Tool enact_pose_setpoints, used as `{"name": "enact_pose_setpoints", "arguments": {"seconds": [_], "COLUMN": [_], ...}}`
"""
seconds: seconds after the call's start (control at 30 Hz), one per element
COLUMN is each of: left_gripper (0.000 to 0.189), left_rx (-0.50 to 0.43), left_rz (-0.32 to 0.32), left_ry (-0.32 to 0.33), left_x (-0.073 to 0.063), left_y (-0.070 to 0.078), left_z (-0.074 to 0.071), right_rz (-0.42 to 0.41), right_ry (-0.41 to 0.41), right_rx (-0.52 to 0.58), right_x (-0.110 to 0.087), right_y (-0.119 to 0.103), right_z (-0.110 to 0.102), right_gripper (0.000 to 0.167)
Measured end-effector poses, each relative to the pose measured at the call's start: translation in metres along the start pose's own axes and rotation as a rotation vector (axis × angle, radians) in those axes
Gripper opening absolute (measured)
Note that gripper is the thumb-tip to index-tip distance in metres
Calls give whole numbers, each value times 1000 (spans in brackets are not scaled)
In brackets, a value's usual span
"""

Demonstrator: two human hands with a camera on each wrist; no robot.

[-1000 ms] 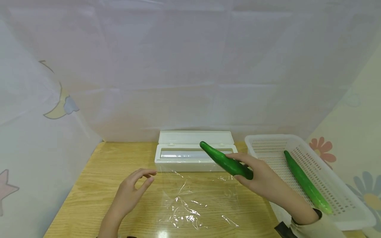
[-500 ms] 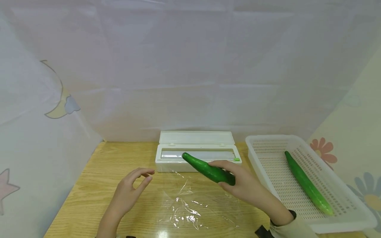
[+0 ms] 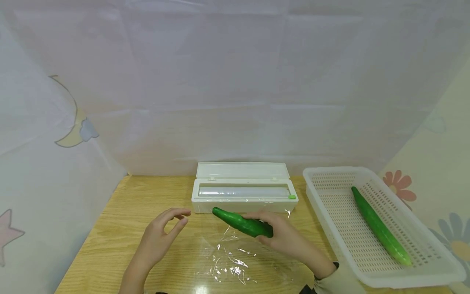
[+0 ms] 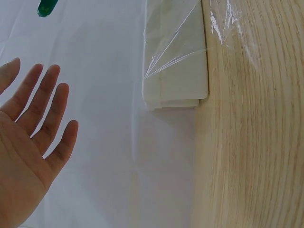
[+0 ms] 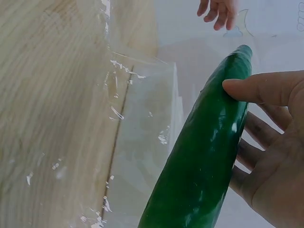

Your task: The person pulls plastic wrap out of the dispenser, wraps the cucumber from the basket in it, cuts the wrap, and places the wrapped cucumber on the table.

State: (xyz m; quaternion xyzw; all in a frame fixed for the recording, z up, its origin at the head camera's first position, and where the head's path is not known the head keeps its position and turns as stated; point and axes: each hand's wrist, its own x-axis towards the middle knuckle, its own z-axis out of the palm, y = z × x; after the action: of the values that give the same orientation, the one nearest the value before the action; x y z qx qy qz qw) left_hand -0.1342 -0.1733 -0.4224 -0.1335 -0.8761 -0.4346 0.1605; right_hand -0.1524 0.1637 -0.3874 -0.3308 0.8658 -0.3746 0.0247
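Note:
My right hand [image 3: 282,237] grips a dark green cucumber [image 3: 238,222] near its thicker end, thumb on one side and fingers on the other in the right wrist view. The cucumber's narrow tip points left, over clear plastic wrap [image 3: 235,261] spread on the table. The wrap runs from a white dispenser box [image 3: 242,205] whose lid [image 3: 242,169] stands raised, with a roll of film [image 3: 244,192] inside. My left hand [image 3: 161,232] hovers left of the wrap, fingers relaxed and apart, holding nothing; the left wrist view shows its palm [image 4: 19,161].
At the right stands a white perforated basket [image 3: 332,228] with a second cucumber [image 3: 380,228] in it. A small green slider [image 3: 291,197] sits at the box's right end. The wooden table [image 3: 110,245] backs onto a white sheet [image 3: 235,102].
My right hand has carried the cucumber leftward and down, from in front of the box's right side to over the wrap. The left hand has barely moved.

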Motion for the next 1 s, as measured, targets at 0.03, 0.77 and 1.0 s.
{"name": "enact_pose_setpoints", "arguments": {"seconds": [0.03, 0.77, 1.0], "left_gripper": [19, 20, 22], "left_rx": [0, 4, 3], "left_rz": [-3, -10, 14], "left_ry": [-1, -11, -18], "left_x": [0, -3, 0], "left_y": [0, -2, -4], "left_z": [0, 3, 5], "right_rz": [1, 122, 137], "right_ry": [-5, -105, -123], "right_rx": [2, 78, 85], "right_x": [1, 6, 6], "right_y": [1, 33, 40], "right_z": [3, 59, 66], "right_gripper": [66, 59, 57]}}
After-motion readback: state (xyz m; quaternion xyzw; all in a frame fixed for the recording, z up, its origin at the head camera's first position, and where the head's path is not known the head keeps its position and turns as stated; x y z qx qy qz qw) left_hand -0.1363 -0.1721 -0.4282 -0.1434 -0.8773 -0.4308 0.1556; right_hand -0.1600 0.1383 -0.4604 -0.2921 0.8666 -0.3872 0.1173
